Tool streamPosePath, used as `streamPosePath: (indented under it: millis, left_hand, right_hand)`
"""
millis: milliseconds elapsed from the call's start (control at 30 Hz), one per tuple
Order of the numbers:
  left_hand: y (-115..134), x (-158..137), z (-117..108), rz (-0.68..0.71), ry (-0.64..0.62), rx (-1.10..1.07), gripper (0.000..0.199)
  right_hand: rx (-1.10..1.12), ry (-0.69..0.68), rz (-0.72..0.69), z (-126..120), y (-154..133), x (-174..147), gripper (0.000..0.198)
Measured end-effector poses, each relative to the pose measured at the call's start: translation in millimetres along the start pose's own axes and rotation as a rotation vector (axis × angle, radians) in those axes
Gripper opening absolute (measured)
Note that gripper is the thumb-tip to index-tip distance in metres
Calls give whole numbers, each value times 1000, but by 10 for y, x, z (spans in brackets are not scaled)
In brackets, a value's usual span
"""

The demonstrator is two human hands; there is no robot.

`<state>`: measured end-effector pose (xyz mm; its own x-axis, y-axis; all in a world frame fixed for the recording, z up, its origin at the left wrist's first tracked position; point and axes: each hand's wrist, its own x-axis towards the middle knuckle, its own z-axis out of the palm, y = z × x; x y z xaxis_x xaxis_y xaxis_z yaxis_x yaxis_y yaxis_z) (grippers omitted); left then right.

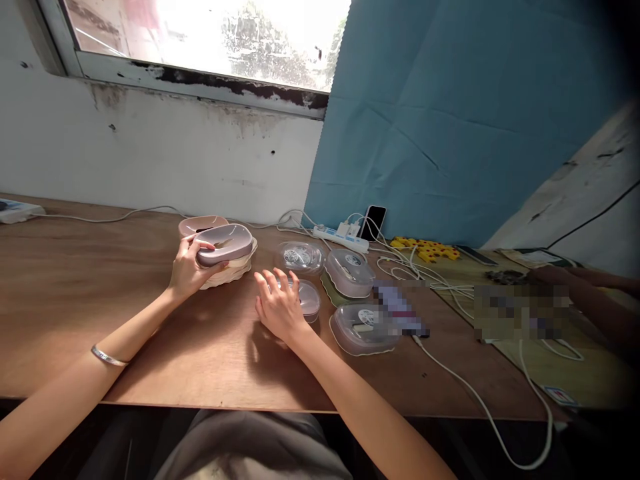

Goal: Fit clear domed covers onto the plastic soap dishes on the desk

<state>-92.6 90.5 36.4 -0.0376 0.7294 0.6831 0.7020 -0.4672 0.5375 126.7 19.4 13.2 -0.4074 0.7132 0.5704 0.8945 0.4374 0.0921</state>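
Note:
My left hand [191, 267] grips a mauve oval dish [230, 241] by its near left rim, fingers over the edge and thumb along the front. That dish is tilted over a cream wavy-edged piece [237, 270], and a pink oval dish [203, 225] shows behind it. My right hand [281, 303] has its fingers spread at the left side of a clear-lidded container [311, 303], partly hiding it. Whether the fingertips touch its lid I cannot tell. Nothing shows in that hand.
Several clear-lidded containers, among them one behind [300, 257], a stacked one [350, 272] and a front one [364, 328], stand to the right. A power strip [340, 238], phone [373, 222], white cables [465, 380] and yellow item [425, 249] lie beyond. Another person's arm [595, 293] reaches in.

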Motion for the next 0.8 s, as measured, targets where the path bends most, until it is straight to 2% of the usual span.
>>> streamPosePath:
  millis: [167,267,433,533,600,800]
  left_hand:
    - [44,5,-49,13,100,-84,40]
    - [41,27,-87,14,151,-132,37]
    - [-24,35,-73,19,178,-218,35]
    - [-41,42,-80,27,146,-279,36]
    - [-29,55,-106,38,83,-328,37]
    - [155,-68,-146,124,-314,-489,35]
  right_hand:
    - [-79,-22,-143,93,-93,457,37]
    - [-96,-23,-166,192,-219,723,35]
    - [-86,-9,-177,236,-290,846,26]
    - [-48,31,-180,101,-153,689,25]
    - [-8,65,-184,-45,-21,489,21]
    - [148,134,-228,-440,234,-406,16]
